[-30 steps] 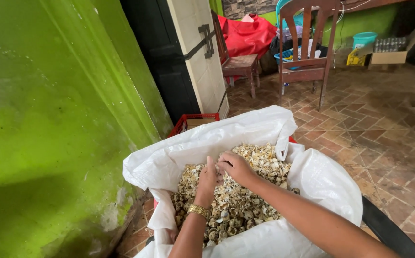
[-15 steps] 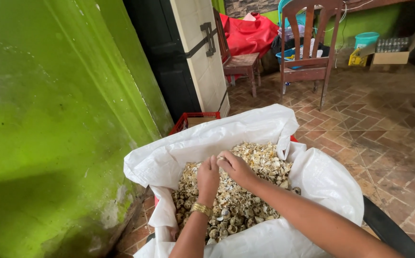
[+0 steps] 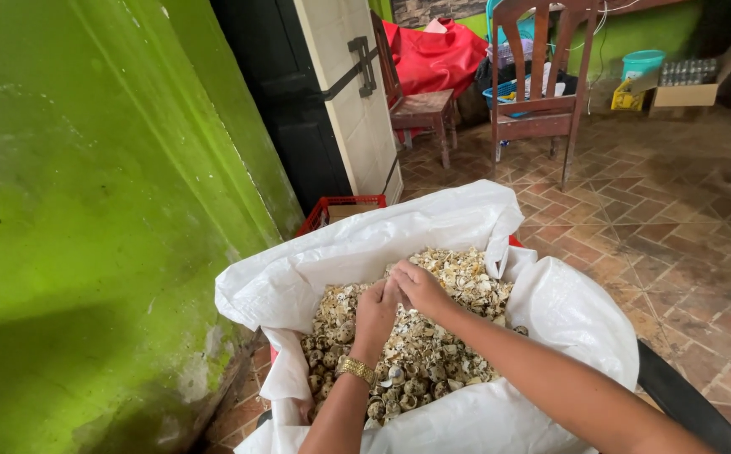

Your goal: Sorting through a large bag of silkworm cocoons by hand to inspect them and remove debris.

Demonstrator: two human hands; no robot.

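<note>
A bright green wall [image 3: 88,235] is standing on the left, and a brick floor [image 3: 685,227] is spreading out to the right. Two wooden chairs [image 3: 542,92] are sitting far back, beside a red cloth [image 3: 441,55] and a cardboard box [image 3: 685,88]. A red crate [image 3: 340,210] is peeking out behind a big white sack [image 3: 433,223]. The sack is lying open and is holding a heap of small broken speckled shells [image 3: 416,353]. Both hands are resting on the middle of the heap, touching each other. The left hand [image 3: 376,313], wearing a gold watch [image 3: 355,369], is curling down into the shells. The right hand [image 3: 420,287] is cupping loosely over them; I cannot tell if it is gripping any.
</note>
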